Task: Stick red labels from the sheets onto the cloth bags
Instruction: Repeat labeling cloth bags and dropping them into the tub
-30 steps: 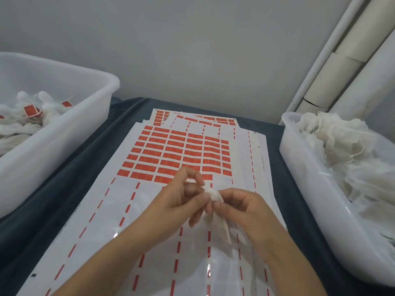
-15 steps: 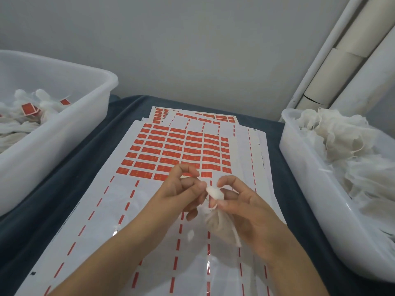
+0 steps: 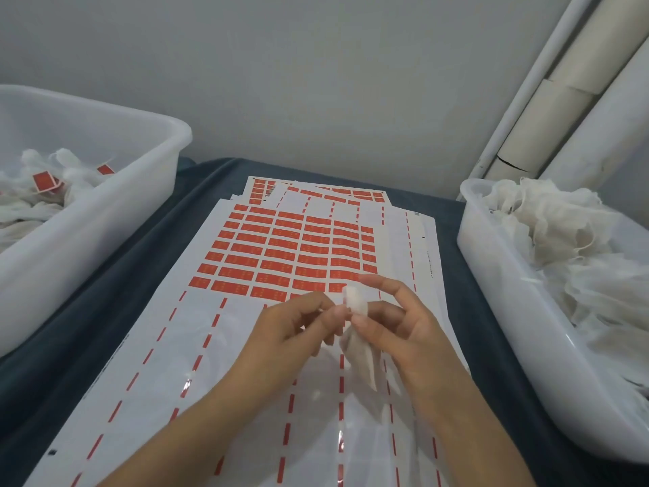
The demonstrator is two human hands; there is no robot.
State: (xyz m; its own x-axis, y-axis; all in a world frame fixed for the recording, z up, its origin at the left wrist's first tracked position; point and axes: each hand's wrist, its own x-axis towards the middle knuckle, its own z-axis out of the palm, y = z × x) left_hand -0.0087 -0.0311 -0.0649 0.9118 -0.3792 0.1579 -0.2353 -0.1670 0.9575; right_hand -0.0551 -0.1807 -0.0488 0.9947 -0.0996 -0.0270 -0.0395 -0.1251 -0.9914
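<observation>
A small white cloth bag (image 3: pixel 361 349) hangs between my hands above the label sheet (image 3: pixel 288 254). My right hand (image 3: pixel 400 328) pinches the bag's top, where a pale tab sticks up, with the forefinger raised. My left hand (image 3: pixel 295 328) pinches the same top end from the left. The sheet lies on the table with rows of red labels on its far half and bare backing with red dashes on the near half. I cannot see a red label on the bag.
A white tub (image 3: pixel 116 212) at the left holds bags with red labels. A white tub (image 3: pixel 498 293) at the right is full of plain cloth bags. More label sheets lie under the top one. Pale pipes stand at the back right.
Both hands have shifted slightly right and up with the bag. My right forefinger has lifted off the bag's top, and the bag hangs lower and more visible.
</observation>
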